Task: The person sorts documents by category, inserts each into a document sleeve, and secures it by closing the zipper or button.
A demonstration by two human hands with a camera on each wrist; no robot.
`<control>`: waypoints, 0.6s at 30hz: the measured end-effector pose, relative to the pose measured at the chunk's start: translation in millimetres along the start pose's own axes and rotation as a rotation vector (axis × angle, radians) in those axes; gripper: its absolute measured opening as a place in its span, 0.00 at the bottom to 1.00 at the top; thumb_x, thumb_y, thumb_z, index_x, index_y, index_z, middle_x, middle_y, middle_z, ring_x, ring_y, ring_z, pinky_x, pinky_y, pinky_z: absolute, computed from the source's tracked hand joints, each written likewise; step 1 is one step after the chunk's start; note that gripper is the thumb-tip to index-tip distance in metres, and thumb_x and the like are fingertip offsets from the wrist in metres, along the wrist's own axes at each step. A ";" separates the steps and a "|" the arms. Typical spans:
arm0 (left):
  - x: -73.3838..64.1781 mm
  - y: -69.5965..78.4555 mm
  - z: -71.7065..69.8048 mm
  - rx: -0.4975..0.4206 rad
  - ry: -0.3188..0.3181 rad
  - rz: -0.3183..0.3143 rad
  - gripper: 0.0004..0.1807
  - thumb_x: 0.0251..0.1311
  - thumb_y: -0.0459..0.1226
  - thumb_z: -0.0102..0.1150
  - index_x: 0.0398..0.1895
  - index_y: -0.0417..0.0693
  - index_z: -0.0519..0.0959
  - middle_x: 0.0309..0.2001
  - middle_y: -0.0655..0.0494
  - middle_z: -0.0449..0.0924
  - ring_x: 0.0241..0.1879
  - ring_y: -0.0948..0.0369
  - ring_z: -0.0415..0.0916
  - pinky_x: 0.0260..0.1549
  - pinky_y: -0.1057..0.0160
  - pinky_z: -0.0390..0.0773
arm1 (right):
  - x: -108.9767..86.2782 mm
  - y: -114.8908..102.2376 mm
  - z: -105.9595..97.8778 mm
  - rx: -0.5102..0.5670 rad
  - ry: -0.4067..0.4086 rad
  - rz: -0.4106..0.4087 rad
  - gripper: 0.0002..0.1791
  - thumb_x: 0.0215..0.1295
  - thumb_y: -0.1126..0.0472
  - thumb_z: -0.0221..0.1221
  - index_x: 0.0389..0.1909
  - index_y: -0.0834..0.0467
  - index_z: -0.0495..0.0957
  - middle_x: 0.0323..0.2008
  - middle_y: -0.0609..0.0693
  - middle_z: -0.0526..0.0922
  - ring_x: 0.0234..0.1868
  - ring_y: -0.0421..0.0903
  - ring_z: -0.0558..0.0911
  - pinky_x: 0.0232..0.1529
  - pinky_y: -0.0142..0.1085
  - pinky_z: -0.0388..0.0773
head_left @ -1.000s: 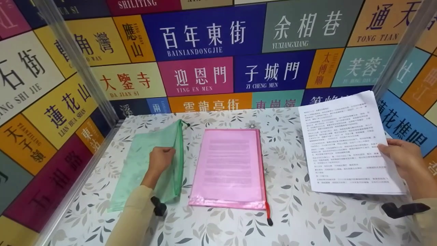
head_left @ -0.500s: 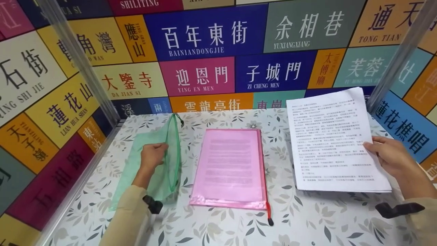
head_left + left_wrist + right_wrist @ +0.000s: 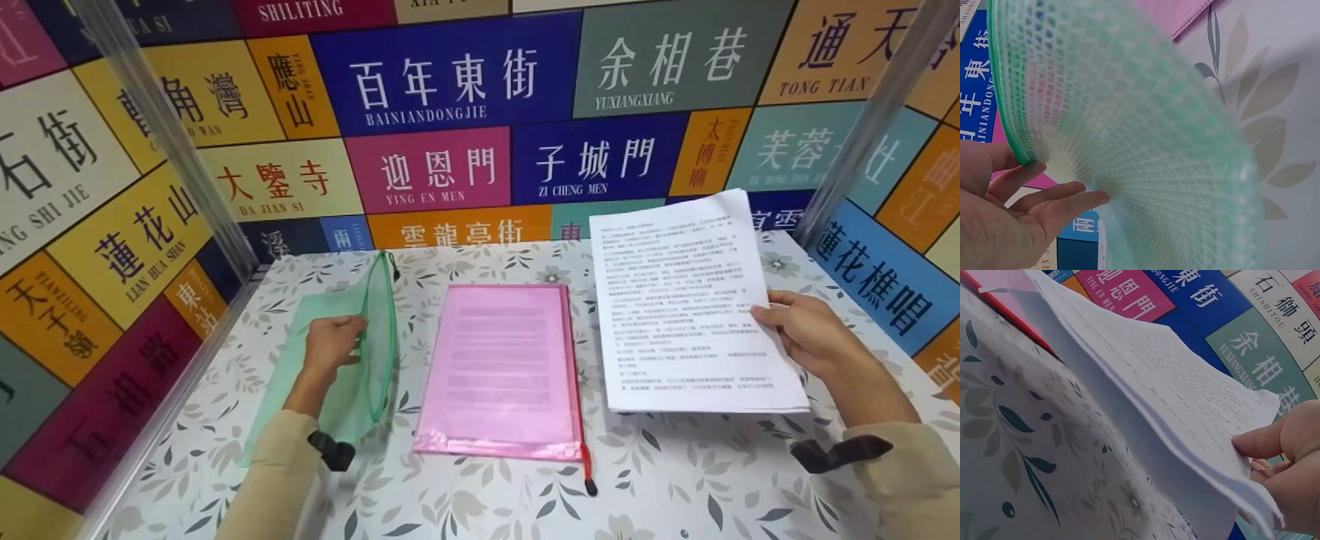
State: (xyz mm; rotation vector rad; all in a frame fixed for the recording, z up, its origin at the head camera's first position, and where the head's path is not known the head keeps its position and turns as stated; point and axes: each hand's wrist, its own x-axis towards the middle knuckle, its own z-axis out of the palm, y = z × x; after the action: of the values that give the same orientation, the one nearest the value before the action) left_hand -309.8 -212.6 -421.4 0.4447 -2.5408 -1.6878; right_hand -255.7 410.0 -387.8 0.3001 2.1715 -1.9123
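Pinched by the left grip (image 3: pixel 330 349) is the gaping green mesh pouch (image 3: pixel 349 394), at nine o'clock from the pink pouch (image 3: pixel 499 426) on the tabletop (image 3: pixel 487 502); printed sheets (image 3: pixel 499 360) are seen in the pink one, none in the green. By the right grip (image 3: pixel 814 330) the paper stack (image 3: pixel 675 322) is pinched, between two and three o'clock; its parted edges are best squared.

The beige-sleeved left forearm (image 3: pixel 274 472) reaches up from the lower edge of the head view, its left hand (image 3: pixel 334 349) pinching with thumb and forefinger while the other visible fingers (image 3: pixel 1078 205) extend, slightly bent. Well apart, the right forearm (image 3: pixel 874 386) slants inward from the lower right; the right hand (image 3: pixel 814 334) grips, thumb (image 3: pixel 1264 439) nearly straight on top, remaining fingers partly hidden beneath.
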 end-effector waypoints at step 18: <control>0.5 -0.4 4.7 0.017 -0.008 0.005 0.20 0.67 0.43 0.57 0.54 0.39 0.83 0.42 0.46 0.86 0.36 0.59 0.85 0.35 0.58 0.88 | 14.7 -11.2 54.2 0.118 -0.114 -0.087 0.42 0.76 0.65 0.50 0.79 0.65 0.34 0.40 0.38 0.86 0.42 0.37 0.86 0.42 0.31 0.84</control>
State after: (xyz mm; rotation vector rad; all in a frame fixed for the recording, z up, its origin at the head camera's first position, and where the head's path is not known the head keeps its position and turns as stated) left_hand -311.2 -208.8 -423.6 0.4327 -2.5619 -1.6703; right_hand -271.0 354.8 -388.3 0.1149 2.0352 -2.0552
